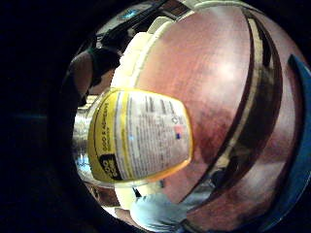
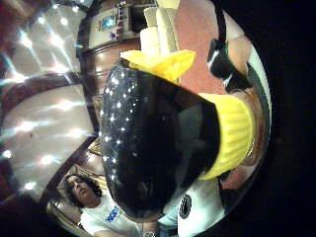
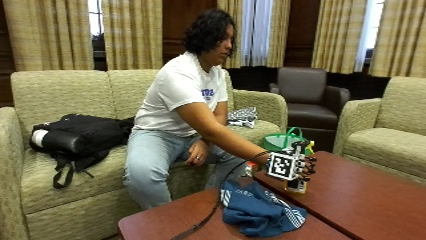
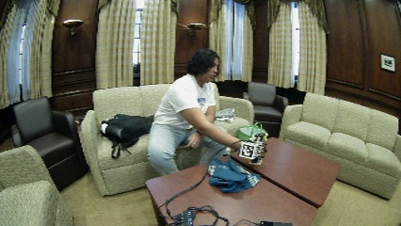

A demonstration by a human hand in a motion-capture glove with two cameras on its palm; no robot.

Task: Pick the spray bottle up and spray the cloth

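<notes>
In the outside view my gloved right hand [image 3: 293,167] grips the spray bottle [image 3: 297,186], which is upright with its base at or just above the dark red table [image 3: 373,200]. A crumpled blue cloth [image 3: 256,210] lies on the table just beside the hand, on the side nearer the camera. The little finger side palm view shows the bottle's yellow and white label [image 1: 141,136] close to the palm. The black spray head [image 2: 153,148] with its yellow collar [image 2: 232,138] fills the thumb side palm view. The wide outside view shows hand [image 4: 253,149] and cloth [image 4: 228,175] side by side.
A person sits on the beige sofa [image 3: 60,95] behind the table, bare left hand [image 3: 197,152] resting on a knee. A black bag [image 3: 80,135] lies on the sofa. A green bag [image 3: 283,141] stands behind the table. Cables [image 4: 194,214] lie at the table's near end.
</notes>
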